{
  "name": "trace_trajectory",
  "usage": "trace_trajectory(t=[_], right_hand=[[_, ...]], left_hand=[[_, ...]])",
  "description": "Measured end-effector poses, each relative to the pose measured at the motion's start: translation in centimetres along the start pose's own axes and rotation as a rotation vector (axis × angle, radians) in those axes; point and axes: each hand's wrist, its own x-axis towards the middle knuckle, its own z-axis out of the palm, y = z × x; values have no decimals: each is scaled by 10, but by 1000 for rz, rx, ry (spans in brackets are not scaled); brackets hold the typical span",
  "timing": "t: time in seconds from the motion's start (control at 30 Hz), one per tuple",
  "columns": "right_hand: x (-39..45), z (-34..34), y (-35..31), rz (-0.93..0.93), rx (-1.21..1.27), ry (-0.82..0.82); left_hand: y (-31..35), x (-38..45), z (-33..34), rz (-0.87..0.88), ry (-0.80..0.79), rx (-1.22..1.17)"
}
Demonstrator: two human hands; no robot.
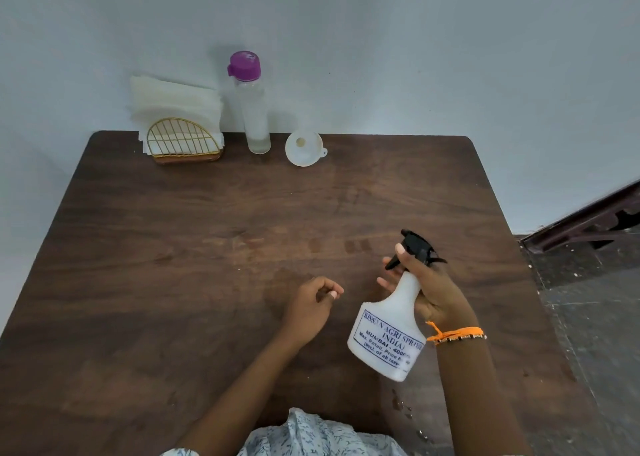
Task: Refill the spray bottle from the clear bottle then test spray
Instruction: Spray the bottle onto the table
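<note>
A dark wooden table [173, 247] filled most of the room in front of the person. Above its near right part, the right hand [433, 293] gripped the neck of a white spray bottle [388, 334], fingers curled at its black trigger head [417, 246], the bottle tilted and lifted off the wood. The left hand [311, 303] rested nearby, fingers loosely curled, holding nothing. At the far edge stood a napkin holder [180, 133], the clear bottle [254, 116] with its purple cap [244, 63] on, and a white funnel [304, 148]. Water drops [401, 405] dotted the near edge.
</note>
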Motion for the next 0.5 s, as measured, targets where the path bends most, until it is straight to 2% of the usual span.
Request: trace_trajectory(t=[0.17, 0.27, 0.4, 0.5], right_hand=[[17, 16, -26, -328, -155, 17], [39, 27, -47, -422, -161, -34], [69, 51, -73, -543, -268, 54], [94, 69, -98, -649, -323, 54]], left_hand=[[13, 13, -4, 16, -56, -56], [22, 24, -8, 7, -33, -47], [33, 42, -15, -23, -63, -8], [44, 60, -18, -22, -24, -18]])
